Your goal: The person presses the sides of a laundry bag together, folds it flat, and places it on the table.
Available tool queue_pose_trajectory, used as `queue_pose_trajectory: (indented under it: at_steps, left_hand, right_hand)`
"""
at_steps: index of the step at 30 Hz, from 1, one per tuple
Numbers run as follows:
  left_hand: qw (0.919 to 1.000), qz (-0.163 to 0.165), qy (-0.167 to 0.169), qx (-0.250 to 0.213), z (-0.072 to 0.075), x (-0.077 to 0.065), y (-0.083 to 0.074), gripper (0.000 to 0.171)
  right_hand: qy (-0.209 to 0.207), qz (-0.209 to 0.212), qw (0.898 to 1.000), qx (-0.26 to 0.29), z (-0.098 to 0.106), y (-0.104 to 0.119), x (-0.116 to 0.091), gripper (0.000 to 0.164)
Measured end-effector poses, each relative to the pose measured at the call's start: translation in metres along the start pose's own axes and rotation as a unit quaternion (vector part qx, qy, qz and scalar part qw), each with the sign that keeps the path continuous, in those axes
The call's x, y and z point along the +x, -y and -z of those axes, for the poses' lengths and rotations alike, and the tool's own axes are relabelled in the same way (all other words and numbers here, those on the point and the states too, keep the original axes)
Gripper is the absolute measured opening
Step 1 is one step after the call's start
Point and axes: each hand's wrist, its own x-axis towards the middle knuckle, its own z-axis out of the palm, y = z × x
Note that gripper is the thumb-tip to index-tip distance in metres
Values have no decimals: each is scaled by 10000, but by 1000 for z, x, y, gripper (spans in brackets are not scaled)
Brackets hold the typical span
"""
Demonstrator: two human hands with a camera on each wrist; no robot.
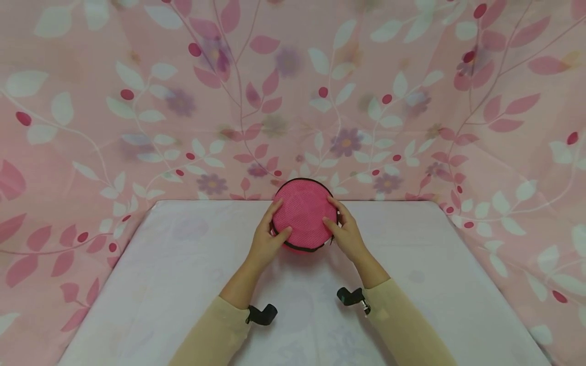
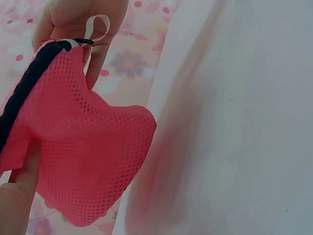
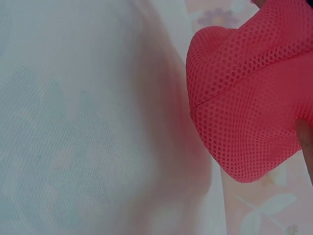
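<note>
A round pink mesh laundry bag (image 1: 304,216) with black zip edging is held up between both hands, over the far part of the table. On its left side my left hand (image 1: 267,240) grips the rim, thumb on the flat face and fingers around the edge. Opposite it, my right hand (image 1: 348,235) holds the other side the same way. The left wrist view shows the bag's mesh body (image 2: 98,156) bulging to a blunt point underneath, with a white loop (image 2: 101,28) at the zip end beside the right hand. In the right wrist view a finger (image 3: 306,142) presses the mesh.
A table with a pale cloth (image 1: 293,315) lies below the hands. Behind and at both sides hangs a pink floral curtain (image 1: 293,101), close to the table's far edge. Each wrist carries a small black camera, one by the left sleeve (image 1: 208,330).
</note>
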Motion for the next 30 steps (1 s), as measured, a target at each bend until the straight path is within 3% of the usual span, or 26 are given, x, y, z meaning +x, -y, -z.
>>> queue_pose_trajectory:
  at_steps: [4,10,17,30]
  left_hand:
    - [9991,174,-160,-350,-1,1,3,70]
    - [9961,323,-395,-716,-2,0,4,67]
    - [9935,367,-570,-919,-3,-1,3,64]
    - [9896,458,-404,-1300,-5,0,4,67]
  right_hand:
    - [-47,70,9999,-100,0,-5,2,54]
    - [-147,134,9997,-140,1,-32,9,54]
    - [-246,197,9992,227,0,-41,11,50]
    - [14,84,9954,958,3,-46,10,53]
